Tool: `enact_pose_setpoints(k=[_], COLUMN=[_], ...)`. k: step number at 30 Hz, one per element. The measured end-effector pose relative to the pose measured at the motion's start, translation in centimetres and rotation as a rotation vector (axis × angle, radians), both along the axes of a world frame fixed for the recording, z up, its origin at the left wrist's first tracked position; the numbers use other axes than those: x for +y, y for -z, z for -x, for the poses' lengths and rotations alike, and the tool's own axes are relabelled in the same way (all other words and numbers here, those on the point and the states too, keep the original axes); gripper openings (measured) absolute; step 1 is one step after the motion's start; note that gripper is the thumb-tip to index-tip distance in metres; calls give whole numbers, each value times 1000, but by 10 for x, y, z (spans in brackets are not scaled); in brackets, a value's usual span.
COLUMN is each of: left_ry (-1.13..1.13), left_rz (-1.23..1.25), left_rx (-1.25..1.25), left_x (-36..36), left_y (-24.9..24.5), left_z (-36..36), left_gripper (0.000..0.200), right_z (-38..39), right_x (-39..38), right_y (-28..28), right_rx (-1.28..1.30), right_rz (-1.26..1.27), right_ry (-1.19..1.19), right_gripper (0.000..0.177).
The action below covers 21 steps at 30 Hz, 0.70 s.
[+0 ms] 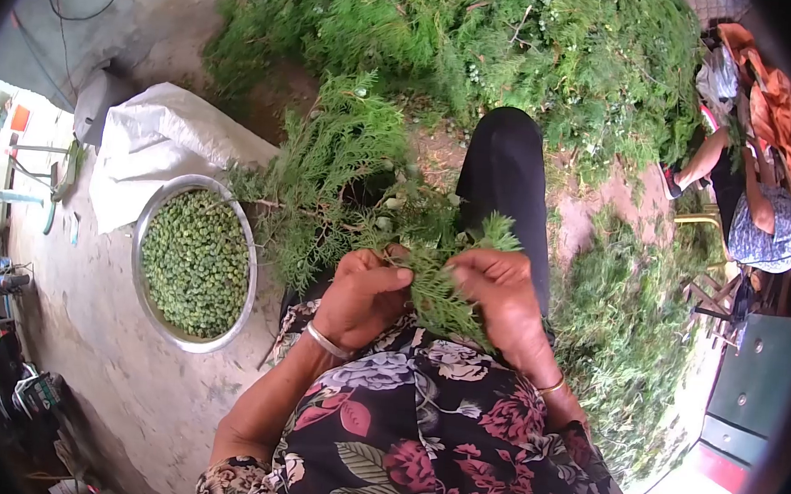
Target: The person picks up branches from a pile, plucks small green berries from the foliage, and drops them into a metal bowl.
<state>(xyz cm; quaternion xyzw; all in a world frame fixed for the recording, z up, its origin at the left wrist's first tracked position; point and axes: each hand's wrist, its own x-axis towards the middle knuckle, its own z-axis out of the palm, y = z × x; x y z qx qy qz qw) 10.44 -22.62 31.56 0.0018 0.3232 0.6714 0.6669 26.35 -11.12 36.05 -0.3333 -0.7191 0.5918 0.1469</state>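
A leafy evergreen branch [337, 163] with small pale green cones lies across my lap, spreading up and to the left. My left hand [364, 291] is closed at its near end, thumb against curled fingers; the fingertips are partly hidden in the foliage. Opposite it, my right hand [503, 297] pinches a feathery green sprig [447, 298] between thumb and fingers. To the left, a round metal basin [248, 296] holds a heap of small green cones [194, 264].
A large pile of evergreen cuttings [486, 40] covers the ground ahead. A white sack [168, 132] lies behind the basin. Loose greenery [612, 329] is strewn at right. Another person [765, 216] sits at the far right, near a green panel [756, 382].
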Motion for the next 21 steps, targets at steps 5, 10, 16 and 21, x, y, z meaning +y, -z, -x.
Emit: enact_pose_setpoints(k=[5, 10, 16, 21], left_ry=[-9, 57, 38, 32], left_rz=[-80, -148, -158, -144], left_rx=[-191, -230, -188, -211], left_x=[8, 11, 13, 12], left_y=[-11, -6, -13, -6], left_z=[-2, -1, -2, -1], left_gripper=[25, 46, 43, 39], right_z=[-15, -34, -33, -25], right_x=[15, 15, 1, -9], right_y=[-16, -20, -30, -14], right_rx=[436, 442, 13, -24], right_rz=[707, 796, 478, 267], right_ry=[302, 202, 156, 32], right_gripper=[17, 21, 23, 21])
